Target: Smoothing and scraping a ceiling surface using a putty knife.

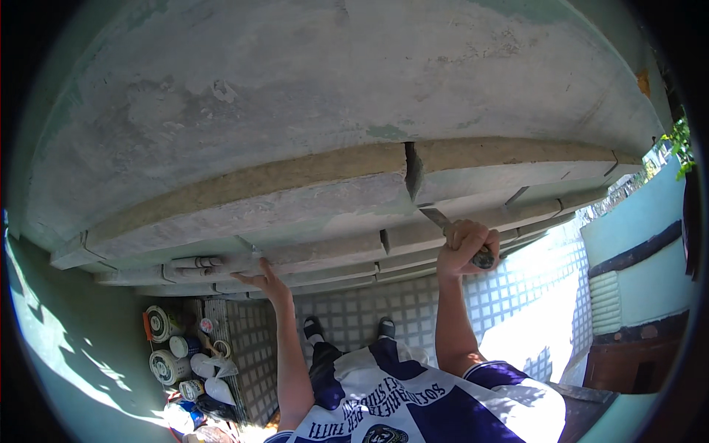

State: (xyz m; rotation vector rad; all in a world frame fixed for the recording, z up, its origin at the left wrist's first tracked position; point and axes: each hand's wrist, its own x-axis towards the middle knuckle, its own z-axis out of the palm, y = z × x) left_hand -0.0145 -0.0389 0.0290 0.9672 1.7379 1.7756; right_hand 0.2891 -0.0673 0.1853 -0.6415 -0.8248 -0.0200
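Note:
My right hand (465, 247) is wrapped round the dark handle of a flat-bladed scraper (436, 216). Its metal blade points up and left at the ledges, close to a dark vertical gap (413, 170); whether it touches is not clear. My left hand (264, 282) reaches to a lower ledge (310, 251) with its fingers spread, seemingly resting on the edge. Left of those fingers lie some pale, rolled-looking pieces (193, 263), too small to name. Above both hands spreads a grey, patchily plastered surface (295, 81) with traces of green.
Several ledges run across below the plastered surface, broken by narrow slots. At lower left, tubs and buckets (168, 367) and plastic bags (214, 365) stand beside a ridged grey panel (251, 347). A checkered tile floor (413, 310) lies under my feet. A pale green wall (639, 258) rises at right.

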